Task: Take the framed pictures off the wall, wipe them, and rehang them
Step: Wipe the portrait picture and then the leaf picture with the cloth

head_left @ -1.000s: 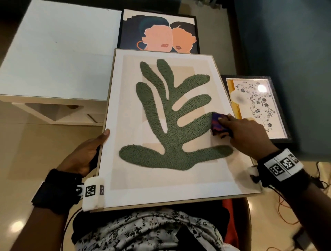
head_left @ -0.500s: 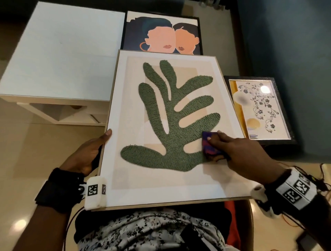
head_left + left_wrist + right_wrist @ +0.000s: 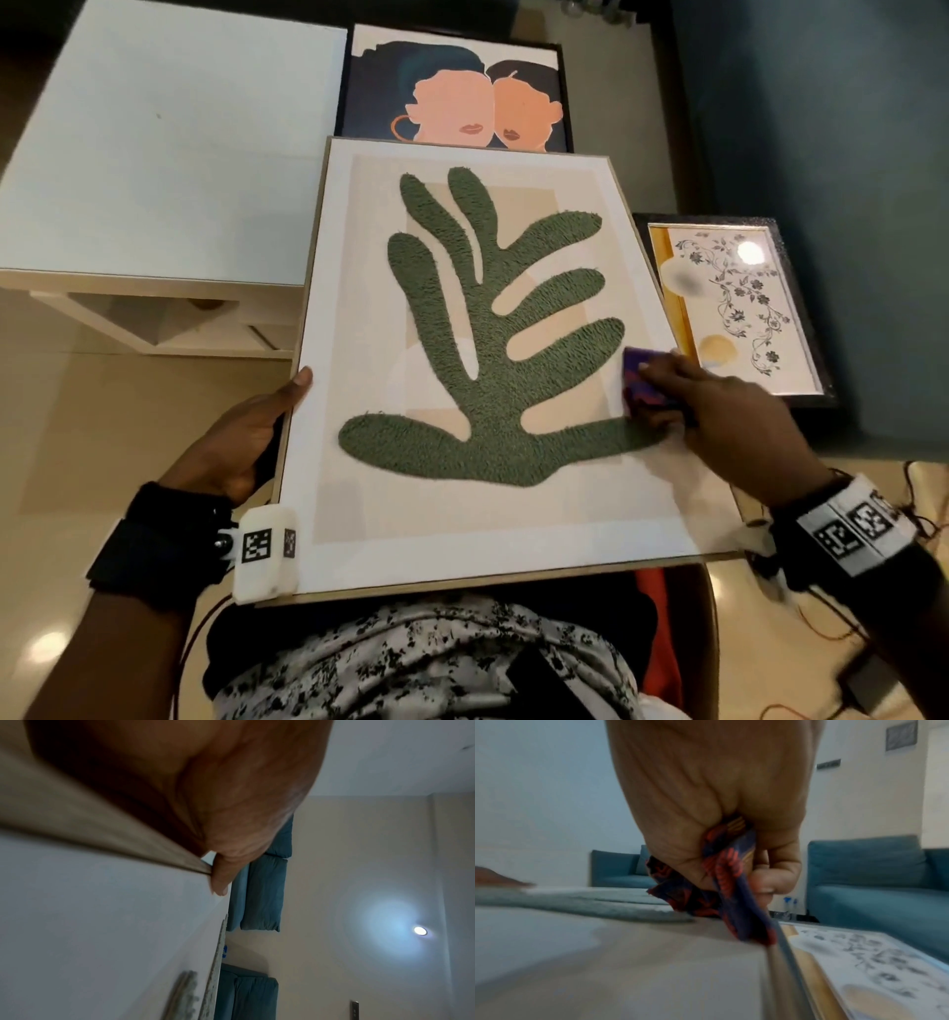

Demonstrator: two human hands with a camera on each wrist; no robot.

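Observation:
A large framed picture (image 3: pixel 359 539) with a green leaf shape lies flat on my lap. My left hand (image 3: pixel 241 437) grips its left edge, thumb on top of the frame (image 3: pixel 128 850) and fingers underneath. My right hand (image 3: pixel 719 411) holds a bunched purple and red cloth (image 3: pixel 639 383) pressed against the glass near the picture's right edge, beside the lower green lobes. In the right wrist view the cloth (image 3: pixel 721 882) is clenched in my curled fingers and hangs down onto the picture's edge.
A portrait of two faces (image 3: pixel 457 97) lies beyond the big picture. A smaller black-framed floral picture (image 3: pixel 734 308) lies to its right, by a dark blue wall. A white low table (image 3: pixel 154 154) stands at the left. Cables (image 3: pixel 821 627) trail on the floor at right.
My right hand slid the cloth down and left over the leaf, then back out toward the picture's right edge. My left hand kept its hold.

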